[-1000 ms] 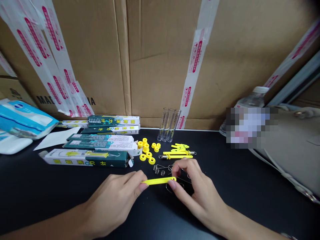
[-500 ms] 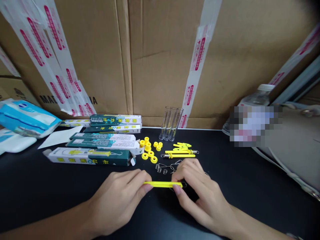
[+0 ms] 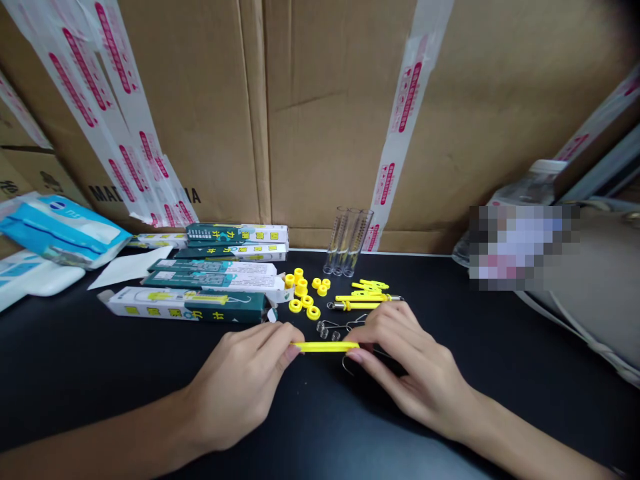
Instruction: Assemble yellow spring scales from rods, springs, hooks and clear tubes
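Note:
A flat yellow plastic bar [image 3: 325, 347] lies level between my hands, above the black tabletop. My left hand [image 3: 243, 383] pinches its left end between thumb and fingers. My right hand [image 3: 415, 363] grips its right end, with a bent wire hook [image 3: 345, 365] showing just below the fingertips. Close behind the bar are bent wire pieces [image 3: 345, 325] and small coil springs [image 3: 324, 332]. Yellow plastic rings [image 3: 303, 293] sit farther back, and several yellow spring-scale bars [image 3: 360, 302] lie beyond my right hand.
Three clear measuring tubes [image 3: 347, 241] stand at the back. Green-and-white boxes [image 3: 187, 305] lie left, near a blue-and-white packet [image 3: 63, 230]. Taped cardboard cartons [image 3: 325, 120] form the back wall. A plastic bottle [image 3: 530, 187] and a beige bag [image 3: 595, 287] are right.
The yellow bar has swung from slightly tilted to level, and my hands have drawn closer around it. The whole scene has shifted right in view as the head camera turned.

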Available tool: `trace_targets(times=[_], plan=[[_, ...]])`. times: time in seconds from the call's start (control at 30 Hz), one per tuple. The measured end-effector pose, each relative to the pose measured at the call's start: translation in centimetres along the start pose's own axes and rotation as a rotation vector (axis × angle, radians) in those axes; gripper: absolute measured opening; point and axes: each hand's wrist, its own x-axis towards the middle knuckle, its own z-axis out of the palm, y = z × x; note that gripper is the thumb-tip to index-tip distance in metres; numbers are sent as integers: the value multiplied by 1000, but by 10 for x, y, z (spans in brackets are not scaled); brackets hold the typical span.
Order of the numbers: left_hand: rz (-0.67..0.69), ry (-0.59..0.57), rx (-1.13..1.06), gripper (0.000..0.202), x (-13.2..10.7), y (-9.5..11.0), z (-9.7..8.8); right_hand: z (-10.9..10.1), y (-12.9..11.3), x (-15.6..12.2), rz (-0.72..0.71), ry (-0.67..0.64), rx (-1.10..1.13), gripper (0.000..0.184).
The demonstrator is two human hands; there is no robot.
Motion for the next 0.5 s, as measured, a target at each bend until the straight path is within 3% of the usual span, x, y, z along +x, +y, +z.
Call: trace_targets(times=[0.3, 0.5], plan=[[-4, -8, -20, 25, -5, -3, 5, -3, -3, 4, -86, -9, -56, 16], [-77, -39, -47, 23, -4, 0, 1, -3, -3, 5, -89, 11, -82, 15]])
